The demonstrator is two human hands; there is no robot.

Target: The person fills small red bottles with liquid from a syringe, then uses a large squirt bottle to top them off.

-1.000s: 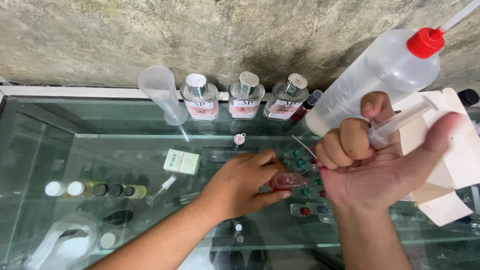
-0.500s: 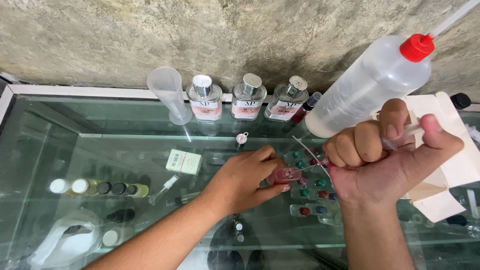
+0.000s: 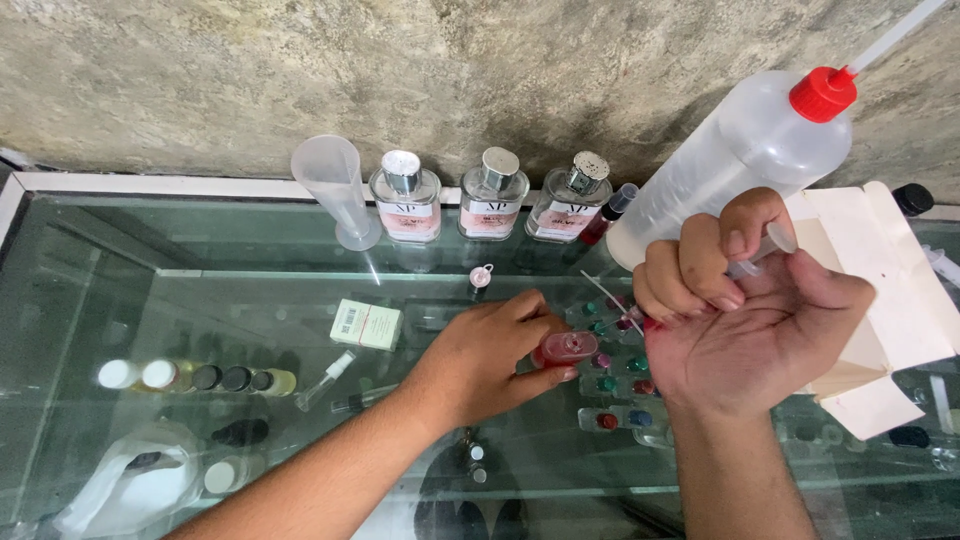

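Left hand (image 3: 480, 365): I'm seeing fingers closed on the vial (image 3: 563, 348), lying sideways on the glass.
Right hand (image 3: 755, 320): curled round the syringe (image 3: 765, 250), needle pointing down-left toward the vial mouth.

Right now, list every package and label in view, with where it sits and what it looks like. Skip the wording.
Three square glass bottles by the wall, silver caps, each with a pale label with dark print.
Small green-and-white box under the glass top, left of the left hand, flat, with a barcode.
Cream cardboard carton behind the right hand, opened out flat.
No signs or screens.
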